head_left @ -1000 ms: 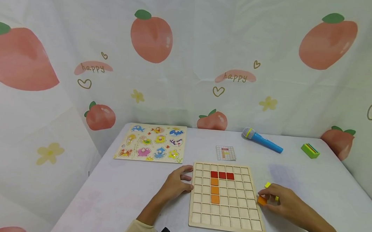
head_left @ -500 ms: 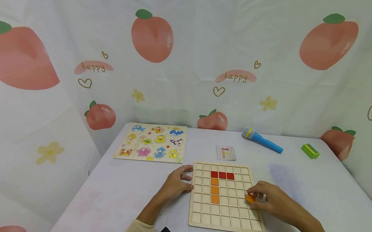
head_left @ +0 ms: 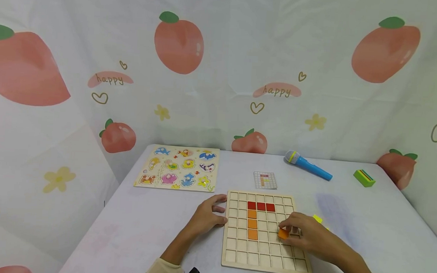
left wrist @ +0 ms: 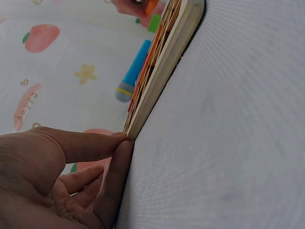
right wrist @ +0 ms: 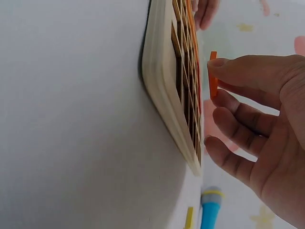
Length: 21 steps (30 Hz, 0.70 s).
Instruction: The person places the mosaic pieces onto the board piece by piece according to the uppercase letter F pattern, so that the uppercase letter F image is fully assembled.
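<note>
A wooden grid board (head_left: 260, 261) lies on the table with three red tiles (head_left: 261, 206) in a row. Below the left one runs a column of orange tiles (head_left: 252, 224). My right hand (head_left: 311, 236) pinches another orange tile (head_left: 283, 234) between thumb and fingers over the right part of the board. In the right wrist view this tile (right wrist: 213, 74) is on edge, apart from the board. My left hand (head_left: 203, 218) rests at the board's left edge, its thumb and fingertips touching the side; the left wrist view shows these fingertips (left wrist: 125, 145) against the rim.
A small card (head_left: 265, 180) printed with a coloured grid lies behind the board. Yellow pieces (head_left: 317, 218) lie right of it, partly hidden by my right hand. Farther back are a sea-animal puzzle (head_left: 179, 167), a blue toy microphone (head_left: 309, 166) and a green block (head_left: 364, 177).
My right hand has carried the orange tile left, from beside the board's right edge to above its grid. The yellow pieces show more behind it. The left hand has stayed put.
</note>
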Available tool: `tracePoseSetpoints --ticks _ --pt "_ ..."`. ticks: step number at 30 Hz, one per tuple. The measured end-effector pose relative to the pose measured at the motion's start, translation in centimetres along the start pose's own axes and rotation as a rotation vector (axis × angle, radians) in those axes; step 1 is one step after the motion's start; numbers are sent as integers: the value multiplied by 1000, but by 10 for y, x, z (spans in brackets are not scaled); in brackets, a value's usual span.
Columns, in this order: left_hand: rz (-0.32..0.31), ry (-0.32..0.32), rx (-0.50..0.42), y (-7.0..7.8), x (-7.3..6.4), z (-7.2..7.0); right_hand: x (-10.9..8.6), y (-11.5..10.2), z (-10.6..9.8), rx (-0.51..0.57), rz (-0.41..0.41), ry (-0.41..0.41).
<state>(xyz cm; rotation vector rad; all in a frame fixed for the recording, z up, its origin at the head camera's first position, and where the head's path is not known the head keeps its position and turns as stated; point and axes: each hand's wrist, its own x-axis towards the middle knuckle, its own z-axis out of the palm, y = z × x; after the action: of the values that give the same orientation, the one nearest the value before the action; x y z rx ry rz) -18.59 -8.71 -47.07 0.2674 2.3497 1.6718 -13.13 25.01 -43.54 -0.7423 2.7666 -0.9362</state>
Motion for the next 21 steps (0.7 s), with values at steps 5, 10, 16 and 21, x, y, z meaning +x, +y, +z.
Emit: tracePoseSetpoints --ticks 5,10,16,21 --pt "1 2 -1 0 -1 0 4 -3 5 -16 -53 11" --pt "2 1 -3 1 -1 -1 10 -10 8 -30 -70 -22" --pt "-1 -3 -3 -1 -1 -1 18 -18 12 -44 -80 -71" --pt "4 -1 -3 -1 0 -1 21 -23 18 -45 -77 -77"
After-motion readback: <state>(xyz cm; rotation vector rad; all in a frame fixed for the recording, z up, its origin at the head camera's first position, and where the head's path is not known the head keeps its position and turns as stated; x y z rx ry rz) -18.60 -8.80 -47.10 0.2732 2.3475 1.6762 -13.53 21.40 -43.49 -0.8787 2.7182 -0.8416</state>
